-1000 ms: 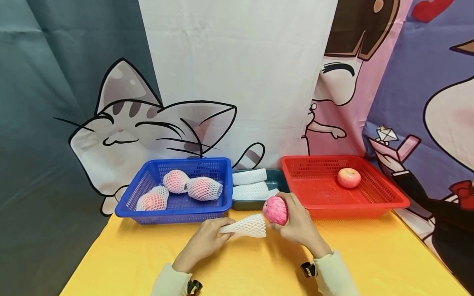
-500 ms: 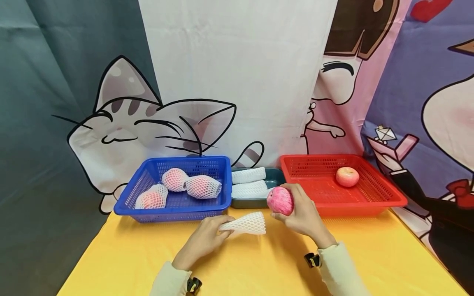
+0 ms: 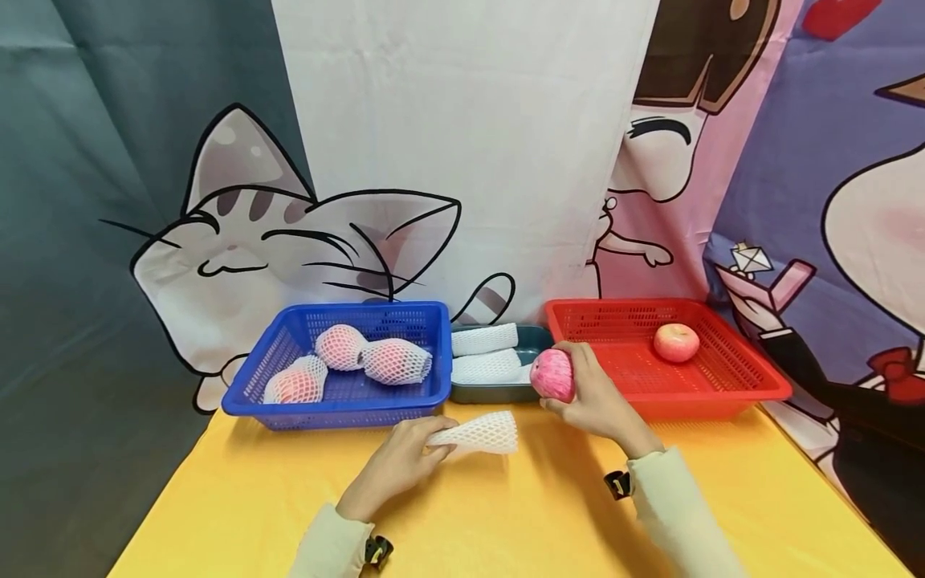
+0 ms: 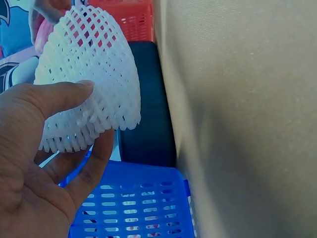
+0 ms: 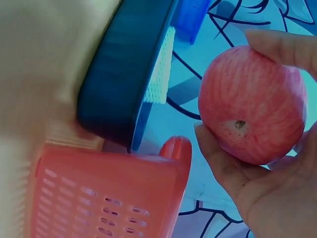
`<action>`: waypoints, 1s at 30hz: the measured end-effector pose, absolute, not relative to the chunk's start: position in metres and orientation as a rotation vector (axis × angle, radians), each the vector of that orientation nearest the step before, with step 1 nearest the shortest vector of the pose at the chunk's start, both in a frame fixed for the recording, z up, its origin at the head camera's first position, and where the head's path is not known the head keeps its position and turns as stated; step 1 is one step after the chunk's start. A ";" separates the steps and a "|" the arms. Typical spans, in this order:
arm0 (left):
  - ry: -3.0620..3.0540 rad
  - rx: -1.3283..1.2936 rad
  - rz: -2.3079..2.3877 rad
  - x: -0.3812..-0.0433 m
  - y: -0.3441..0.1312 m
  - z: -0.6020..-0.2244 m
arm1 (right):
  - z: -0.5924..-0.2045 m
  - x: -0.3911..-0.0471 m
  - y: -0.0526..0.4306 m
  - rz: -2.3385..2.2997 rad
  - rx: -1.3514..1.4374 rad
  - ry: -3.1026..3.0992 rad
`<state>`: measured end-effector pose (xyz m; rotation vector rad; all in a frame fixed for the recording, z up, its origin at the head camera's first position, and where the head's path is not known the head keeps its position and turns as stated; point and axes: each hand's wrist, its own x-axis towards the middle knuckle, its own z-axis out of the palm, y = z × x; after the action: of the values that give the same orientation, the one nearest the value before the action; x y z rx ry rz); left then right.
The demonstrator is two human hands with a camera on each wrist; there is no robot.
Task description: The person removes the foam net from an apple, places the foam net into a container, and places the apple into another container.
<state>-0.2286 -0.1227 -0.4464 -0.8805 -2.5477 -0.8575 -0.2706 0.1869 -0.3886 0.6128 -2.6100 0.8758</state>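
Note:
My left hand (image 3: 405, 457) pinches one end of a white foam fruit net (image 3: 482, 433) between thumb and fingers, over the yellow table. Its mesh flares out toward the right; in the left wrist view the foam net (image 4: 94, 74) fills the space past my thumb. My right hand (image 3: 596, 397) grips a red apple (image 3: 552, 376) in front of the dark green tray. Close up in the right wrist view, the bare apple (image 5: 252, 104) sits between thumb and fingers with its small brown dimple showing. The net and the apple are apart.
A blue basket (image 3: 336, 417) at left holds several net-wrapped apples (image 3: 396, 361). Between the baskets, the dark green tray (image 3: 499, 393) holds white foam nets (image 3: 486, 341). A red basket (image 3: 694, 405) at right holds one bare apple (image 3: 676, 343). A printed cloth hangs behind.
My right hand has moved the apple right and slightly up, away from the foam net. The left hand stays nearly in place, still holding the net.

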 end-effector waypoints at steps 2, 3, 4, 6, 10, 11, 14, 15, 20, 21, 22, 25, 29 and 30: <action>-2.557 -0.882 -0.869 -0.229 -0.123 -0.445 | -0.387 -0.272 0.188 0.895 0.606 -2.606; -2.561 -0.883 -0.876 -0.229 -0.123 -0.444 | -0.386 -0.272 0.189 0.904 0.599 -2.609; -2.566 -0.884 -0.882 -0.229 -0.123 -0.443 | -0.385 -0.273 0.190 0.913 0.595 -2.612; -2.572 -0.885 -0.883 -0.229 -0.122 -0.442 | -0.383 -0.273 0.191 0.929 0.588 -2.621; -2.576 -0.887 -0.882 -0.228 -0.121 -0.441 | -0.378 -0.275 0.193 0.923 0.572 -2.636; -2.574 -0.890 -0.881 -0.228 -0.121 -0.441 | -0.376 -0.276 0.194 0.913 0.565 -2.640; -2.567 -0.896 -0.871 -0.228 -0.120 -0.439 | -0.372 -0.280 0.196 0.884 0.528 -2.659; -2.567 -0.896 -0.869 -0.228 -0.120 -0.439 | -0.370 -0.281 0.198 0.870 0.518 -2.668; -2.584 -0.891 -0.875 -0.228 -0.119 -0.438 | -0.362 -0.291 0.206 0.830 0.455 -2.713; -2.590 -0.888 -0.877 -0.228 -0.119 -0.437 | -0.361 -0.293 0.208 0.823 0.443 -2.720; -2.593 -0.887 -0.877 -0.228 -0.119 -0.437 | -0.359 -0.295 0.210 0.820 0.430 -2.726; -2.598 -0.880 -0.869 -0.228 -0.120 -0.436 | -0.356 -0.300 0.214 0.794 0.417 -2.742; -2.595 -0.875 -0.868 -0.228 -0.121 -0.435 | -0.353 -0.307 0.219 0.754 0.403 -2.783; -2.593 -0.878 -0.870 -0.228 -0.121 -0.436 | -0.352 -0.309 0.221 0.746 0.397 -2.798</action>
<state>-0.2281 -0.1207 -0.4356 -0.8782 -2.5932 -0.8701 -0.3090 0.2211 -0.3515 0.3970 -2.7983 0.7458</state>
